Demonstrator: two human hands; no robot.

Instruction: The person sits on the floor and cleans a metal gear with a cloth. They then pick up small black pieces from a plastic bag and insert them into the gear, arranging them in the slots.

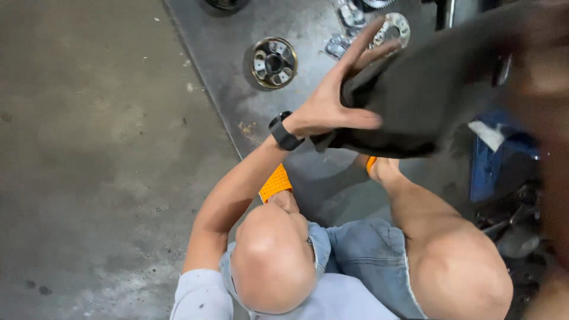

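Bare knees [272,261] in blue denim shorts [355,255] sit nearest, a squatting person pressing a hand to a big black piece.

The left hand [332,101], with a black watch [283,131] on its wrist, lies flat against the left end of the black piece [415,95], its fingers [361,47] spread and straight, the thumb laid along the lower edge; they press rather than clasp. The piece hangs above the dark mat [225,65] on the concrete floor [89,148], right of centre. The right hand is lost in a blur at the right edge, so I cannot tell how its fingers stand. Orange sandals [274,182] show below the piece. Farther off on the mat lie a round metal hub [273,62], left, and smaller shiny metal parts [347,29]. A blue box [492,163] stands at the right.
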